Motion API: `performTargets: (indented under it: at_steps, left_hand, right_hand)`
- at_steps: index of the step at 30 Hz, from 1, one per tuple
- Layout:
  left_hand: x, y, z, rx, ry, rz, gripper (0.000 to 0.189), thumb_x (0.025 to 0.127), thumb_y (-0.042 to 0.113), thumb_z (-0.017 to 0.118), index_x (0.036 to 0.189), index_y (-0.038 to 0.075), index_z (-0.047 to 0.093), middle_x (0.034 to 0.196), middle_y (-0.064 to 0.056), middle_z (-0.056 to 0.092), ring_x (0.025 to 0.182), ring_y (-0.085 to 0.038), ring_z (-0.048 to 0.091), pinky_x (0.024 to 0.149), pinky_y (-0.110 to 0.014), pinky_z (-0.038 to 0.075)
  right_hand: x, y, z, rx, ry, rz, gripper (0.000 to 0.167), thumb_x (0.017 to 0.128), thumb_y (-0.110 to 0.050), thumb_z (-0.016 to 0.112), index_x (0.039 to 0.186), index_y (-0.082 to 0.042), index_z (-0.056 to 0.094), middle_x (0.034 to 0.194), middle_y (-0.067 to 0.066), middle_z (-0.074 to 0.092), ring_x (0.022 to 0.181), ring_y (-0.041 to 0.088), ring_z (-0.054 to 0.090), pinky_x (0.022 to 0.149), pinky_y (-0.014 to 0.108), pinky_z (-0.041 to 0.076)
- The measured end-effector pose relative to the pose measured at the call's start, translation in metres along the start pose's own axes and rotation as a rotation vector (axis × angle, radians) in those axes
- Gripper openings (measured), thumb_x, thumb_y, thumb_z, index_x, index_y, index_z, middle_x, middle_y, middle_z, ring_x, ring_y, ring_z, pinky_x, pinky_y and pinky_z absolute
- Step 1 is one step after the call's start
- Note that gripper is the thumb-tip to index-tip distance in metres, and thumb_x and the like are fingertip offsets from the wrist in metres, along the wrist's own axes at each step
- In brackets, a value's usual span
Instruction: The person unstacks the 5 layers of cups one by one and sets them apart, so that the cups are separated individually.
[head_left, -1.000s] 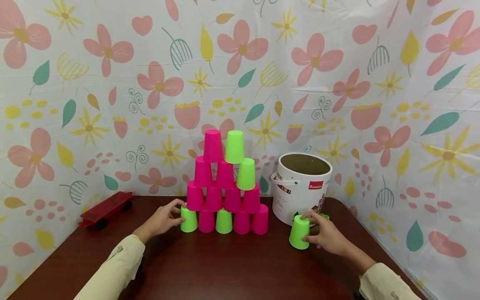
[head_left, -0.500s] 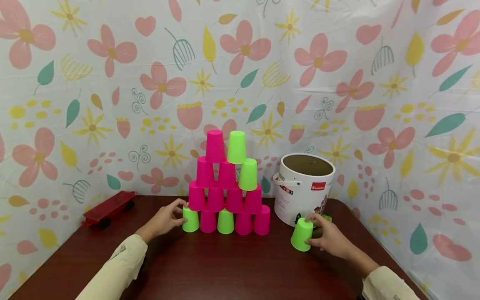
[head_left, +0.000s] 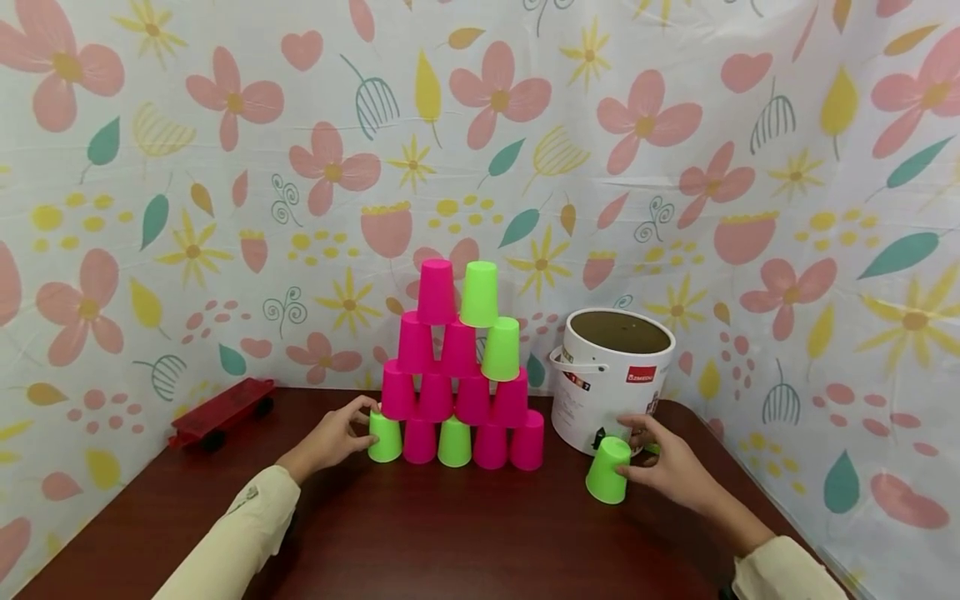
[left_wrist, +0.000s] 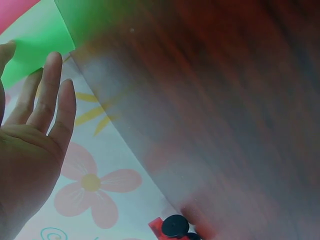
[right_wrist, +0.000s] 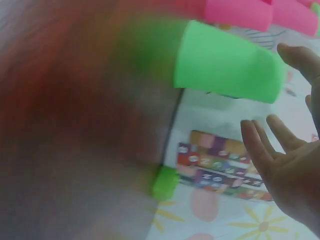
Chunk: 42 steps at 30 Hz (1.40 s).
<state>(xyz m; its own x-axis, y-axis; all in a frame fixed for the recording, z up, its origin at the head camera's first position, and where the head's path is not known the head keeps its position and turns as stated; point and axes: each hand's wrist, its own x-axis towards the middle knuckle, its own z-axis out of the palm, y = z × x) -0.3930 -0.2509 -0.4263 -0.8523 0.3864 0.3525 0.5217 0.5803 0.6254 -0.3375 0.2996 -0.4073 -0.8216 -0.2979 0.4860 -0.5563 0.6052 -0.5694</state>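
Note:
My left hand [head_left: 333, 437] reaches to the green cup [head_left: 386, 439] at the left end of the stack's bottom row, thumb and fingertips at its sides. In the left wrist view that hand's fingers are mostly straight beside the green wall. Upside-down cups form a stepped stack: pink cups [head_left: 435, 397] with several green ones, topped by a pink cup [head_left: 436, 292] and a green cup [head_left: 479, 294]. Another green cup [head_left: 607, 472] stands upside down on the table at right. Around it my right hand [right_wrist: 295, 165] is spread, its fingers apart from the cup in the right wrist view.
A white bucket [head_left: 600, 400] with a handle stands close behind the lone green cup. A bright green piece [right_wrist: 165, 183] lies by its base. On the far left of the brown table [head_left: 450, 533] is a small red skateboard [head_left: 223, 412]. Patterned cloth hangs behind.
My right hand's fingers have come off the top of the lone green cup and spread apart. The left hand stays at its cup; the view has shifted slightly.

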Motion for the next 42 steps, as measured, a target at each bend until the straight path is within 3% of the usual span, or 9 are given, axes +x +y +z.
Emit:
performTargets:
  at_steps: [8,15,18,25,29,33,37,42]
  left_hand:
    - [-0.001,0.002,-0.001,0.005,0.0,0.004,0.042,0.088,0.004,0.074,0.12,0.016,0.049,0.11,-0.021,0.069,0.061,-0.024,0.066,0.059,-0.028,0.052]
    - [-0.002,0.006,0.0,0.009,-0.002,0.018,0.042,0.089,0.003,0.073,0.121,0.014,0.049,0.111,-0.023,0.068,0.058,-0.029,0.064,0.058,-0.028,0.051]
    - [-0.003,0.007,0.0,0.012,0.004,0.008,0.042,0.088,0.003,0.073,0.12,0.014,0.049,0.11,-0.023,0.068,0.058,-0.029,0.064,0.057,-0.028,0.05]
    - [-0.002,0.005,0.0,0.007,0.002,0.016,0.042,0.089,0.005,0.074,0.121,0.014,0.049,0.11,-0.023,0.068,0.057,-0.029,0.064,0.057,-0.028,0.051]
    - [-0.002,0.003,0.0,0.007,0.003,0.005,0.042,0.089,0.005,0.074,0.121,0.014,0.049,0.11,-0.022,0.069,0.057,-0.027,0.064,0.057,-0.028,0.051]
    - [-0.002,0.002,0.0,0.012,0.003,-0.005,0.043,0.088,0.005,0.074,0.121,0.015,0.049,0.109,-0.021,0.069,0.059,-0.026,0.065,0.058,-0.028,0.051]
    - [-0.002,0.003,0.0,0.015,-0.004,-0.015,0.043,0.088,0.006,0.075,0.121,0.018,0.048,0.109,-0.019,0.069,0.061,-0.025,0.066,0.059,-0.028,0.052]
    - [-0.001,0.003,0.002,0.008,-0.008,-0.008,0.043,0.088,0.005,0.074,0.12,0.017,0.048,0.11,-0.019,0.069,0.06,-0.025,0.065,0.059,-0.029,0.052]
  right_hand:
    - [0.013,-0.033,0.004,-0.034,0.101,-0.002,0.058,0.081,-0.015,0.084,0.13,-0.005,0.055,0.115,0.024,0.064,0.095,0.038,0.063,0.063,0.031,0.052]
    - [0.03,-0.061,0.012,0.009,0.16,-0.003,0.05,0.085,-0.01,0.079,0.129,-0.006,0.057,0.127,0.019,0.062,0.109,0.04,0.063,0.075,0.047,0.054]
    - [0.038,-0.071,0.018,0.064,0.17,-0.026,0.048,0.086,-0.009,0.077,0.129,-0.006,0.057,0.128,0.015,0.061,0.11,0.039,0.063,0.077,0.047,0.054]
    - [0.061,-0.091,0.033,0.115,0.261,-0.075,0.044,0.085,-0.004,0.077,0.126,-0.006,0.06,0.123,0.012,0.065,0.104,0.033,0.064,0.073,0.032,0.054]
    - [0.074,-0.118,0.038,0.149,0.318,-0.089,0.043,0.087,-0.002,0.075,0.126,-0.004,0.06,0.123,0.013,0.066,0.101,0.031,0.065,0.075,0.027,0.055]
    - [0.09,-0.146,0.04,0.184,0.356,-0.103,0.042,0.088,-0.001,0.072,0.128,0.0,0.058,0.124,0.017,0.065,0.101,0.034,0.065,0.079,0.038,0.057]
    - [0.115,-0.151,0.045,0.22,0.356,-0.096,0.044,0.089,-0.007,0.073,0.131,-0.006,0.058,0.128,0.013,0.063,0.106,0.032,0.063,0.083,0.051,0.053]
    - [0.144,-0.162,0.049,0.238,0.315,-0.07,0.052,0.089,-0.018,0.075,0.137,-0.014,0.055,0.136,0.01,0.057,0.111,0.032,0.061,0.087,0.051,0.053]
